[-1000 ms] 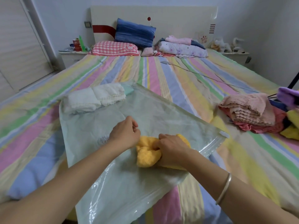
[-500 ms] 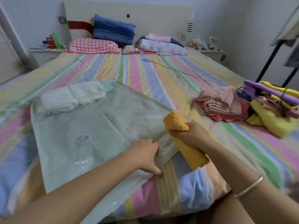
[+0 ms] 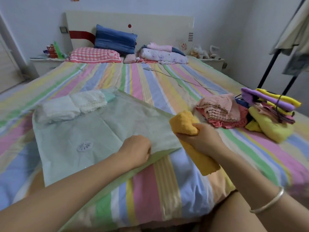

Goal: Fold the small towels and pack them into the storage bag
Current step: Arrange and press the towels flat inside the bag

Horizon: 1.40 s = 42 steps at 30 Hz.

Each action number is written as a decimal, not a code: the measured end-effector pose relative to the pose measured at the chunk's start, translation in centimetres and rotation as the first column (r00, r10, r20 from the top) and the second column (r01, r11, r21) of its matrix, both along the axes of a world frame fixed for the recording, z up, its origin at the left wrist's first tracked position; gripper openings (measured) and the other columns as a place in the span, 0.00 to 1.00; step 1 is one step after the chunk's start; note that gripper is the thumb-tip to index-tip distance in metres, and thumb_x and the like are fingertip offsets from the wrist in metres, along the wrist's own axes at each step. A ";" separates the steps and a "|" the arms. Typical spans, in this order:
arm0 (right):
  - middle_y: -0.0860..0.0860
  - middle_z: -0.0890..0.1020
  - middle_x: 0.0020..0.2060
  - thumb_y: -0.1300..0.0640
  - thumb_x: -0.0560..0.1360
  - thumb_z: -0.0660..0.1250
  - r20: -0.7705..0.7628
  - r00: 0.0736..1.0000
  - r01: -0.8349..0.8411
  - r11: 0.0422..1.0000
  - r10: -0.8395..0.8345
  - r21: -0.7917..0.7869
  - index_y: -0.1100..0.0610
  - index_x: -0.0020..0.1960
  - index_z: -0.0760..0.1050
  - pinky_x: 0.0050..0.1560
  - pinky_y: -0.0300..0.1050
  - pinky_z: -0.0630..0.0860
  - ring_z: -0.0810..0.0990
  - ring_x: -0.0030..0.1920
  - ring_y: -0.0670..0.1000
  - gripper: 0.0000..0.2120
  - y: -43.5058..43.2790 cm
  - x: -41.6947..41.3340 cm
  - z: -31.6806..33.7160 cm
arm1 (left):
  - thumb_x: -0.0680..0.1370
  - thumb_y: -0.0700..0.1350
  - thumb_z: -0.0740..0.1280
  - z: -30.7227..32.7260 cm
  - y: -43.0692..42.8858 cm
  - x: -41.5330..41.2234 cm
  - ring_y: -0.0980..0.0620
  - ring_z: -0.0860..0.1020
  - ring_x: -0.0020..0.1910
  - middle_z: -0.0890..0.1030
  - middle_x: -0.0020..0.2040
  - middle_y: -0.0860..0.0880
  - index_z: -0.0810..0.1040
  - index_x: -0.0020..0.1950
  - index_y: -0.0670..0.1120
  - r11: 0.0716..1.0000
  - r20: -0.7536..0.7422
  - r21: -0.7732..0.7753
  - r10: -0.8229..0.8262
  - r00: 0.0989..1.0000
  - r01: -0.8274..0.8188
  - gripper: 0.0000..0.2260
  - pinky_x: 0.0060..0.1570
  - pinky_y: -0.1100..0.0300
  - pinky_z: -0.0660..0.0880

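Observation:
A translucent pale green storage bag (image 3: 83, 136) lies flat on the striped bed, with white folded towels (image 3: 71, 106) and a mint one inside its far end. My left hand (image 3: 136, 150) pinches the bag's near right edge, fingers curled. My right hand (image 3: 199, 138) grips a rolled orange-yellow towel (image 3: 184, 123) just off the bag's right corner; the towel's lower end hangs below my wrist. To the right sit a pile of pink towels (image 3: 220, 109) and a heap of yellow and purple towels (image 3: 270, 116).
The striped bed (image 3: 150, 84) ends just in front of me. Pillows and folded clothes (image 3: 115, 47) lie at the headboard. A thin cable (image 3: 180, 79) runs across the sheet. A black rack (image 3: 274, 64) with hanging cloth stands at the right.
My right hand lifted the orange-yellow towel off the bag and carried it to the bag's right corner. My left hand moved from the bag's middle to its near right edge and took hold.

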State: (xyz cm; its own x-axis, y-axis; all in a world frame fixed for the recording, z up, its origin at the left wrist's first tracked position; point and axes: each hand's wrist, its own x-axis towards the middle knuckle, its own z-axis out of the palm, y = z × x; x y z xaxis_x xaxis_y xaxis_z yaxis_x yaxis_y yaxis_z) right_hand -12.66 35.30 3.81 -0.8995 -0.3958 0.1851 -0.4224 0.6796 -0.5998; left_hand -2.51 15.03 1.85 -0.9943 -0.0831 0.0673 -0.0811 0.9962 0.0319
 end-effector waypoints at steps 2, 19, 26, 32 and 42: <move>0.47 0.74 0.40 0.31 0.66 0.66 -0.356 0.935 0.073 0.985 -0.013 0.156 0.47 0.40 0.75 0.34 0.45 0.69 0.75 0.38 0.53 0.20 0.2 0.5 -0.1 | 0.71 0.52 0.71 0.6 -0.4 0.2 0.48 0.81 0.47 0.84 0.45 0.51 0.84 0.46 0.50 0.987 0.028 0.124 0.099 0.995 -0.101 0.08 0.40 0.59 0.74; 0.52 0.72 0.54 0.40 0.72 0.59 -0.373 0.822 -0.141 0.789 0.430 0.598 0.51 0.59 0.72 0.39 0.47 0.67 0.74 0.53 0.55 0.22 -7.6 5.4 -0.4 | 0.75 0.46 0.72 8.5 -1.7 1.5 0.57 0.78 0.32 0.83 0.37 0.47 0.85 0.49 0.41 0.435 -0.016 0.900 0.113 0.993 -0.035 0.10 0.31 0.67 0.74; 0.61 0.71 0.68 0.60 0.82 0.53 -0.266 0.917 -0.150 0.875 0.298 0.460 0.63 0.71 0.63 0.43 0.35 0.75 0.77 0.60 0.55 0.18 -17.8 0.9 -0.2 | 0.77 0.50 0.67 10.9 -5.7 1.5 0.53 0.79 0.33 0.81 0.39 0.44 0.81 0.50 0.35 0.227 0.047 0.974 -0.081 0.996 -0.027 0.17 0.36 0.62 0.75; 0.44 0.74 0.64 0.49 0.74 0.59 -0.348 0.915 -0.164 0.977 0.202 0.138 0.43 0.70 0.63 0.47 0.43 0.71 0.74 0.60 0.51 0.24 -25.1 -6.0 -1.9 | 0.81 0.42 0.63 7.8 -14.2 -1.3 0.56 0.81 0.36 0.83 0.45 0.48 0.83 0.50 0.45 0.196 -0.008 0.978 0.358 0.934 -0.067 0.08 0.33 0.61 0.78; 0.53 0.73 0.60 0.39 0.69 0.61 -0.220 0.973 -0.033 0.984 0.072 0.174 0.46 0.69 0.63 0.58 0.49 0.69 0.71 0.62 0.56 0.29 -34.9 -13.6 -6.6 | 0.76 0.46 0.68 -0.2 -27.2 -11.5 0.60 0.78 0.55 0.81 0.54 0.59 0.81 0.54 0.53 0.659 -0.319 0.743 0.505 0.802 -0.119 0.07 0.57 0.64 0.73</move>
State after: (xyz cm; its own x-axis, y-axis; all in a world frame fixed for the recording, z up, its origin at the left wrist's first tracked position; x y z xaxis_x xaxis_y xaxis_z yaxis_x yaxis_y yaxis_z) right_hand -26.26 0.45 -2.77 -0.8195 -0.4840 0.3069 -0.5709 0.7359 -0.3641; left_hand -14.04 -12.22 1.67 -0.7480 -0.5946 0.2950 -0.1653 0.5973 0.7848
